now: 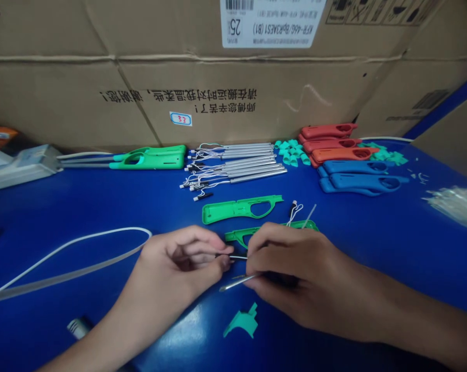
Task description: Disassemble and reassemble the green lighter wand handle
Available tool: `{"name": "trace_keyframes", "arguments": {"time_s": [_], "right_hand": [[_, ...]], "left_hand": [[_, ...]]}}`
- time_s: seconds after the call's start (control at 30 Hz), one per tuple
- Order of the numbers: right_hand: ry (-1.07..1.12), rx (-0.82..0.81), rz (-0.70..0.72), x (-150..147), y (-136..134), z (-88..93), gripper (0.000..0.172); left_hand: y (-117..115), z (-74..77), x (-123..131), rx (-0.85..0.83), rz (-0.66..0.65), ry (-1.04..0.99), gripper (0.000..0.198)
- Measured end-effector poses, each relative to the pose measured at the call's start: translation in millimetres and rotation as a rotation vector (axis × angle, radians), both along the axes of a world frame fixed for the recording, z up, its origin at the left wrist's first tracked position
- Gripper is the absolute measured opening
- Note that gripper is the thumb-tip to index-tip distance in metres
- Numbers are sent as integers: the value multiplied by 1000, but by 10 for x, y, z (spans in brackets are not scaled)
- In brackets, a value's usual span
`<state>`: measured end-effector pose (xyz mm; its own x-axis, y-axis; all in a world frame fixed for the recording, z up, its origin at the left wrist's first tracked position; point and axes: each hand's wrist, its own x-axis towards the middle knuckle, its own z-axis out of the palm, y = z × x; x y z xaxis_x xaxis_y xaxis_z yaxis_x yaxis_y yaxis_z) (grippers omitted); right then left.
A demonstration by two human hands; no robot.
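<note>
My left hand (186, 263) is closed in a pinch on a thin wire (237, 257) that runs across to my right hand. My right hand (295, 268) is closed around a thin metal tube (237, 281) whose tip points left under the fingers. White wires (295, 212) stick up behind my right hand. A green lighter shell half (237, 235) lies just behind both hands, partly hidden. Another green shell half (239, 209) lies a little farther back. A small green trigger piece (243, 320) rests on the blue table (101, 206) in front of my hands.
At the back stand assembled green lighters (151, 157), a row of metal tubes with wires (237, 163), teal caps (293, 152), red shells (332, 142) and blue shells (359, 175). A white cable loop (74, 248) lies left. Cardboard boxes (217, 77) wall the rear.
</note>
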<state>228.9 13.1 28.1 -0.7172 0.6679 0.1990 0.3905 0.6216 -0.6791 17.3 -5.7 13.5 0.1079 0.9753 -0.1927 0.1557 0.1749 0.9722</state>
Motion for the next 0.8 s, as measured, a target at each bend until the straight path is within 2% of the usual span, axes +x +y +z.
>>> {"name": "trace_keyframes", "arguments": {"time_s": [0.23,0.53,0.8], "right_hand": [[82,42,-37,-27,81,-130,10],[171,75,-56,-40,44,-145,6],[157,65,-27,-33,38,-136,6]], "left_hand": [[-17,22,4,-3,-72,-113,20],[-48,51,26,17,-75,-109,15],[-57,66,38,13,-102,-128,15]]}}
